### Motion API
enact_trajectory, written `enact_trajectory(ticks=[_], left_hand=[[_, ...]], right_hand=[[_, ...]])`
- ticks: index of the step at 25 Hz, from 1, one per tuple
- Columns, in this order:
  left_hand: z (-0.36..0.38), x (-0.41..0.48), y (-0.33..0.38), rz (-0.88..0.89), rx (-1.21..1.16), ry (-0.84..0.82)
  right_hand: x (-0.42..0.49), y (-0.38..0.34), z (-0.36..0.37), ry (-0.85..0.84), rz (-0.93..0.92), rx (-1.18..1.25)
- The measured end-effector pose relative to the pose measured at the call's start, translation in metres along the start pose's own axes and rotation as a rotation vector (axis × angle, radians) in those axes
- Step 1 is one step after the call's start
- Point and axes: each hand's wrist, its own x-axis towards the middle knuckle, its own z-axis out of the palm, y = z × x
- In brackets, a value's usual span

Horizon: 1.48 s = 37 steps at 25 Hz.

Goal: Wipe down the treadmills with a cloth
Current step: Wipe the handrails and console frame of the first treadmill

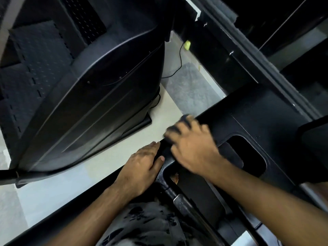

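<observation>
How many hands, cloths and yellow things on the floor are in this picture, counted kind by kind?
Hands: 2, left hand and right hand
Dark cloth under the right hand: 1
Small yellow thing on the floor: 1
Total: 4

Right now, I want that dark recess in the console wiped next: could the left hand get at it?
Probably not directly. The right hand and its forearm lie across the console between the left hand and the recess; the right hand sits nearer.

Dim, wide-angle warp, motion blur
</observation>
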Motion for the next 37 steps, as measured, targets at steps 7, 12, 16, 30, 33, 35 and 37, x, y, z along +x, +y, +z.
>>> enact_trajectory(ticks=[7,12,16,30,33,35,37], left_hand=[[0.002,0.01,-0.01,0.052,-0.01,0.007],[0.0,0.024,-0.004,0.114,-0.023,0.025],[0.004,0.033,0.006,0.13,-0.041,0.008],[0.013,0.056,0.023,0.128,-0.039,0.014],[0.012,0.063,0.025,0.134,-0.039,0.015],[0.014,0.065,0.026,0.15,-0.028,0.01],[0.015,0.065,0.031,0.154,-0.033,0.001]], right_hand=[[-0.023,-0.016,0.006,0.115,0.266,0.003],[-0.031,0.029,0.008,0.167,0.644,0.094],[-0.054,0.019,0.022,0.147,0.134,-0.055],[-0.006,0.041,0.011,0.127,0.21,-0.075],[0.031,0.096,-0.001,0.085,0.403,0.027],[0.046,0.103,0.0,-0.005,0.527,0.016],[0.033,0.072,0.019,0.043,0.189,-0.043]])
